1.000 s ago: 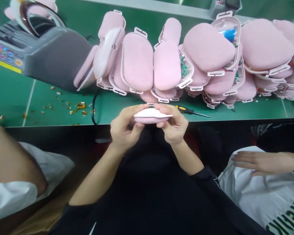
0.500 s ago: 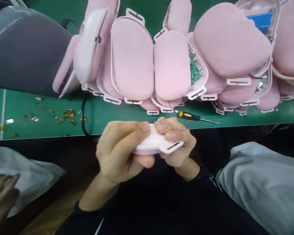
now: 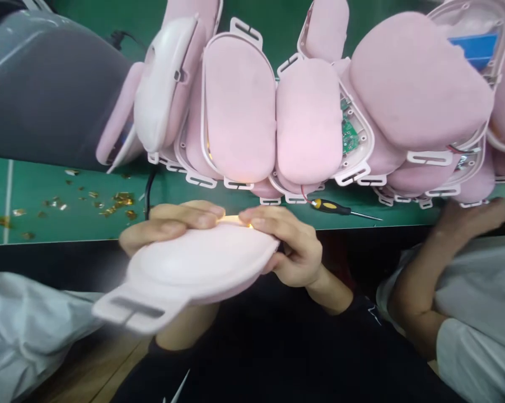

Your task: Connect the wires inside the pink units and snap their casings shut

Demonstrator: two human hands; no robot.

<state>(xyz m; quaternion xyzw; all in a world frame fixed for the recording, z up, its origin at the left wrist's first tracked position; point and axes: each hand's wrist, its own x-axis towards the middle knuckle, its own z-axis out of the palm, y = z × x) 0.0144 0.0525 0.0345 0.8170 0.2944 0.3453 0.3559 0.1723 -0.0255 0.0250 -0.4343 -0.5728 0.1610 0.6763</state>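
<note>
Both my hands grip a pale pink, rounded plastic casing [image 3: 202,257] in front of the bench edge. Its smooth shell faces me, and a slotted strap loop sticks out at the lower left. My left hand [image 3: 172,224] is closed on the far left edge, its palm partly hidden behind the casing. My right hand [image 3: 290,243] pinches the right end between thumb and fingers. An orange-yellow glow shows along the far edge between my fingertips. The casing's underside is hidden.
Similar pink casings [image 3: 239,106] lie piled along the green bench [image 3: 80,224], some open with a circuit board [image 3: 349,134] showing. A black-and-yellow screwdriver [image 3: 330,207] lies near the edge. Gold scraps [image 3: 122,201] and a dark grey object [image 3: 46,95] are at left. A co-worker's arm [image 3: 424,268] reaches in at right.
The casing has turned, so its broad shell and strap loop now swing toward the lower left. A glow has appeared at its far edge. At right a co-worker's arm has come into view.
</note>
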